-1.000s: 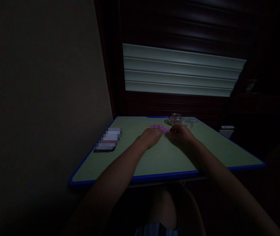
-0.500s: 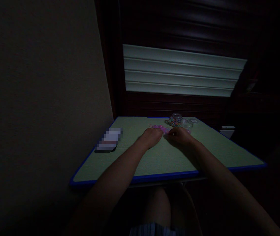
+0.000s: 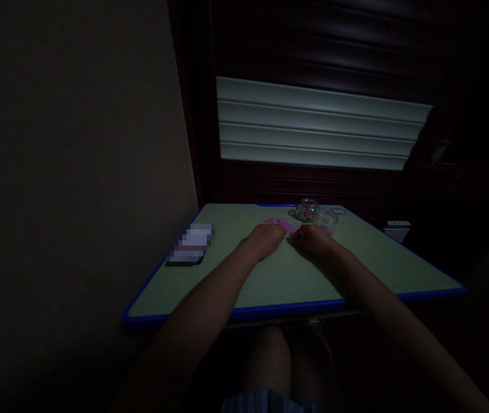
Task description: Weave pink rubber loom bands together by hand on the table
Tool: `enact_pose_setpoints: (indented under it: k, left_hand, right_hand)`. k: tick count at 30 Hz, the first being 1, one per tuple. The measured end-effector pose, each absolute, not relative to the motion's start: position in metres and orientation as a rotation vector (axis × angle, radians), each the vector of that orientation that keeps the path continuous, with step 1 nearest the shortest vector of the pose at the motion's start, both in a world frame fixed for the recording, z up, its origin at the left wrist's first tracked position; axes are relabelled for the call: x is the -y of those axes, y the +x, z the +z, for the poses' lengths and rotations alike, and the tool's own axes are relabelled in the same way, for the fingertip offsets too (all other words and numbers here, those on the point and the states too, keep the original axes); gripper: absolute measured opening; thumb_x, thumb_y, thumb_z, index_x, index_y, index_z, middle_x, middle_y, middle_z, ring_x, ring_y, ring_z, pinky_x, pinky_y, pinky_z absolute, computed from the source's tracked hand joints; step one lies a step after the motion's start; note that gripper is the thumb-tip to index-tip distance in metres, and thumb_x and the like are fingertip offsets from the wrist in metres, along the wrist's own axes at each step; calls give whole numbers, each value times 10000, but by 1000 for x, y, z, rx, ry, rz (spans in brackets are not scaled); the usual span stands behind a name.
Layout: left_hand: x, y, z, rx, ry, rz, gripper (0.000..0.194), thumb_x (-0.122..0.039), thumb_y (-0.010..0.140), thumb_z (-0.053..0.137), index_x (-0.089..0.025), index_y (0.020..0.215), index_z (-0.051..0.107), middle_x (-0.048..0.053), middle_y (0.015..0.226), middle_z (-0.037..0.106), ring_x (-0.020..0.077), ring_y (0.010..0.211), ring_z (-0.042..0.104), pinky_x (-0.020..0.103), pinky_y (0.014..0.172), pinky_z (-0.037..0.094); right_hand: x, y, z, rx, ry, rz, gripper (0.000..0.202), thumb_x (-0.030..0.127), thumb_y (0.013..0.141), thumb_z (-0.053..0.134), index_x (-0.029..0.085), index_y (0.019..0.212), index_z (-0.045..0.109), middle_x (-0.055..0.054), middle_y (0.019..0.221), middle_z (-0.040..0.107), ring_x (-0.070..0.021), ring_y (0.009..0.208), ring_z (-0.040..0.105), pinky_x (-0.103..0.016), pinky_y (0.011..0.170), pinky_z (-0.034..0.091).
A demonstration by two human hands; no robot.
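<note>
Dim room, little light. A pale green table [image 3: 278, 281] with a faint woven or wood-grain texture, flat and rectangular, rimmed by a glossy blue edge band [image 3: 278, 312] with rounded corners.

Near the far edge, toward the middle: a small heap of pink translucent pieces [image 3: 289, 225] — soft-looking, glinting, loosely strung or piled in a low band running left to right. Individual shapes too small and too dark to make out. Left hand [image 3: 265, 239] resting palm down on the table, fingers curled together over the left end of the pink heap, touching it. Right hand [image 3: 315, 240] likewise palm down, fingers drawn together at the heap's right part; whether either hand actually pinches a piece cannot be told in this light. Both hands close together, fingertips nearly meeting over the pink material.

Just behind the hands, at the far edge: a small round clear jar [image 3: 307, 210] — glassy, squat, holding many-coloured little bits. Beside it to the right, a flat clear round lid or dish [image 3: 337, 213].

Toward the left edge, well apart from the hands: a flat dark rectangular object [image 3: 188, 246], its upper face blurred out.

Behind the table, pale horizontal slats [image 3: 317, 126], ridged and smooth, set in dark wood. Plain matte wall [image 3: 76, 143] at the left.
</note>
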State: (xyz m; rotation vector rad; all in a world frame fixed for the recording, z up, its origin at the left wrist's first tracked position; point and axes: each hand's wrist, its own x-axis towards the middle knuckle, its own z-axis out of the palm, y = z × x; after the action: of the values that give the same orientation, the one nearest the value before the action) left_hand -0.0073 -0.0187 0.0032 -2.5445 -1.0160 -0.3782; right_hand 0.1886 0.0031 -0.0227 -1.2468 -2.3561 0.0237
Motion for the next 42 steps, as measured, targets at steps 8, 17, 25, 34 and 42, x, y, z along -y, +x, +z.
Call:
enact_pose_setpoints:
  k: [8, 17, 25, 34, 42]
  left_hand:
    - [19, -7, 4, 1038, -2550, -344, 248, -225, 881, 350, -135, 909, 579, 91, 930, 637, 188, 854, 597, 290, 716, 451]
    - [17, -7, 3, 1056, -2555, -314, 255, -228, 882, 342, -139, 915, 578, 94, 936, 635, 189, 855, 596, 293, 706, 452]
    - [17, -6, 1, 1048, -2545, -369, 246, -227, 879, 358, -131, 916, 581, 95, 923, 637, 184, 852, 593, 285, 705, 441]
    - [16, -6, 0, 1043, -2538, -364, 255, -225, 880, 347, -136, 902, 586, 92, 909, 638, 188, 833, 597, 292, 694, 446]
    - [18, -6, 1, 1027, -2533, -368, 243, -211, 873, 364, -134, 896, 593, 92, 896, 634, 187, 842, 593, 292, 716, 443]
  right_hand:
    - [0, 187, -19, 2377, -1323, 4, 195, 227, 746, 530, 151, 792, 704, -64, 765, 680, -149, 644, 576, -219, 575, 379]
    - [6, 184, -13, 2411, -1405, 3, 231, 265, 769, 508, 151, 834, 698, -76, 818, 677, -153, 685, 572, -220, 604, 370]
    - [12, 181, -9, 2409, -1433, -59, 203, 237, 767, 499, 151, 738, 681, -72, 758, 665, -139, 653, 554, -212, 568, 344]
    - [11, 181, -12, 2393, -1427, -128, 204, 192, 774, 467, 150, 755, 666, -88, 820, 663, -148, 695, 575, -214, 595, 354]
    - [4, 186, -12, 2275, -1421, -66, 205, 185, 757, 483, 147, 819, 674, -77, 798, 669, -150, 640, 564, -232, 570, 355]
